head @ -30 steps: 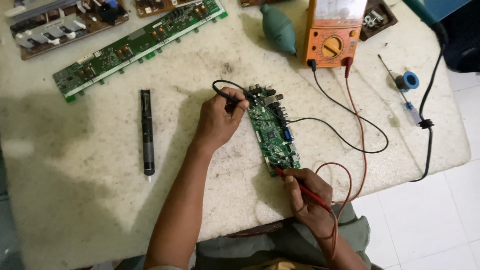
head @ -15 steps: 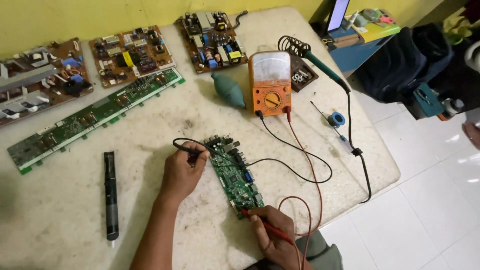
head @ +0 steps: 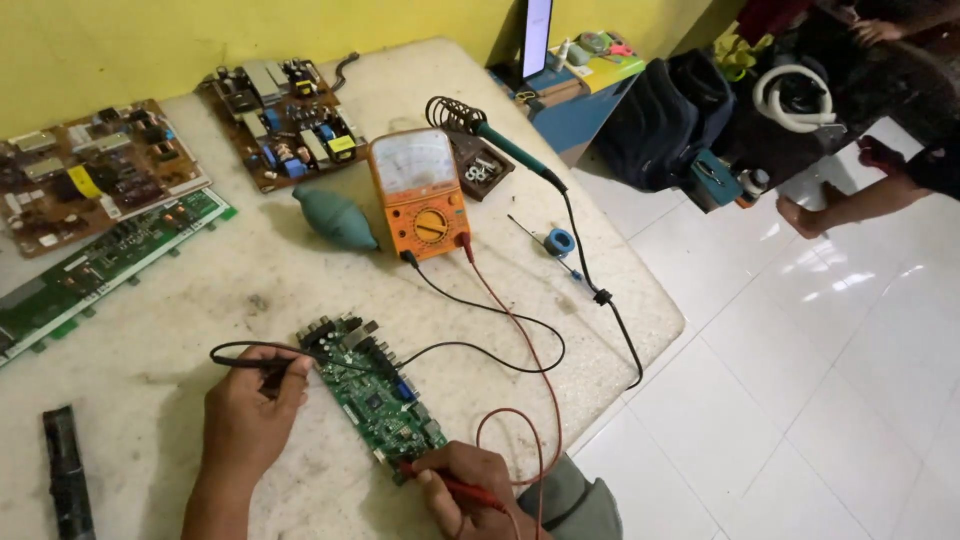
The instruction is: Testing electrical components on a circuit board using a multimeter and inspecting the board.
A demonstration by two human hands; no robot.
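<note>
Two probes on a green board (head: 375,395).
Left hand (head: 245,420) pinches the black probe (head: 262,362) at the board's far-left edge; right hand (head: 470,490) grips the red probe (head: 450,485) at its near corner; meter (head: 418,193) beyond.

The view has swung up and right, away from the hands, so the orange meter (head: 418,193) now sits mid-frame and white floor tiles (head: 800,400) fill the right side.
</note>
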